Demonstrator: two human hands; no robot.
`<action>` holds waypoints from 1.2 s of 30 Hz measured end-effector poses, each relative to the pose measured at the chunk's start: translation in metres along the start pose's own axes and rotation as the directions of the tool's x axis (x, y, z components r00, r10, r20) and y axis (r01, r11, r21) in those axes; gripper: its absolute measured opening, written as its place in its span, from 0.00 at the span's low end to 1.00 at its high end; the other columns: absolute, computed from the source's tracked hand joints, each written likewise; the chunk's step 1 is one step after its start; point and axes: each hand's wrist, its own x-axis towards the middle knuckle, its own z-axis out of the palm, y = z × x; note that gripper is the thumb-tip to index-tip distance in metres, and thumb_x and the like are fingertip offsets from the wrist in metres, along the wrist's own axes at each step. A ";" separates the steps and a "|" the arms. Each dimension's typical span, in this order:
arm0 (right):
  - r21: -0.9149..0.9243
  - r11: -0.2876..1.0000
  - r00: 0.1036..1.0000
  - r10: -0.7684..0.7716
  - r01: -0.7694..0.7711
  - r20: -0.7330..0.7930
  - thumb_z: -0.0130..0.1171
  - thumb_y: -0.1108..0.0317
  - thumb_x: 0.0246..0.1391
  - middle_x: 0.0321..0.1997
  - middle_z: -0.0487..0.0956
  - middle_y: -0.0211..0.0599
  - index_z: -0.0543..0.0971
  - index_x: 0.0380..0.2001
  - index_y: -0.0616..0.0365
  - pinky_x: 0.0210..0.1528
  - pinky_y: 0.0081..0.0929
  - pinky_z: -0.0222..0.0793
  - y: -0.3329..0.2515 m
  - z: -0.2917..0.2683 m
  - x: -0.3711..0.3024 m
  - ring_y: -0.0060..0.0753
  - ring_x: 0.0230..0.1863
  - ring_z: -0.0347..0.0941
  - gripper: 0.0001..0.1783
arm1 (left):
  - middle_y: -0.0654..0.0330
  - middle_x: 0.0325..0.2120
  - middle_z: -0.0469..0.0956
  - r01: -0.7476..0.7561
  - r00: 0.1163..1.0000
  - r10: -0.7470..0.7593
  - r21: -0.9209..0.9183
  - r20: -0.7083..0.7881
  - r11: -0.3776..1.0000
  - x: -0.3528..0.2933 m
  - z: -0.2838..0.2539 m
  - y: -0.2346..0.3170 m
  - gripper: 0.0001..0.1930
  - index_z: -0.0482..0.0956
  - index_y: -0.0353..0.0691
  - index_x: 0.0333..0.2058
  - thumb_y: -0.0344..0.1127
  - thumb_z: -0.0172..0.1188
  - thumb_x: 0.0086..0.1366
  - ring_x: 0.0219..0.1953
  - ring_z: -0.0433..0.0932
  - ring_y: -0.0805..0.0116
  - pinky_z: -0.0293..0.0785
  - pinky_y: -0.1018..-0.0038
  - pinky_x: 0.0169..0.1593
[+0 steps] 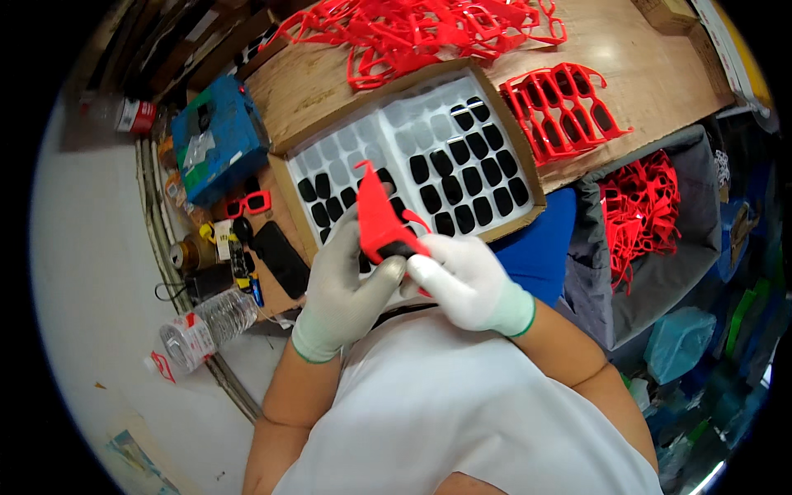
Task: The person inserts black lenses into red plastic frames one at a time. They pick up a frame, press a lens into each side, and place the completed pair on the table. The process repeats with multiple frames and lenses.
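Note:
Both my hands, in white knit gloves with pale green cuffs, hold one pair of red sunglasses (378,216) in front of my chest. My left hand (342,285) is closed on its left side, thumb against the lower edge near a dark lens. My right hand (472,282) pinches its right end with thumb and fingers. The temple arms point away from me. Just beyond my hands lies a cardboard box (538,188) with a pale tray of dark lenses (472,180) in rows, some pockets showing no dark lens. My hands and the sunglasses hide its near part.
Red frames (421,33) lie heaped at the back of the wooden table (635,74). Stacked red sunglasses (561,115) stand right of the box. A grey bin (660,285) holds more red frames (642,210). At left are a blue box (216,140), a phone (280,257) and a plastic bottle (216,322).

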 end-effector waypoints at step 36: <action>-0.933 0.358 0.804 -0.567 0.042 -0.181 0.57 0.70 0.52 0.34 0.80 0.45 0.79 0.38 0.58 0.42 0.42 0.75 0.042 -0.195 0.089 0.49 0.35 0.77 0.09 | 0.46 0.35 0.81 -0.318 0.849 0.526 0.740 -0.056 0.593 0.135 -0.034 -0.022 0.15 0.79 0.32 0.48 0.32 0.50 0.67 0.36 0.81 0.50 0.70 0.61 0.56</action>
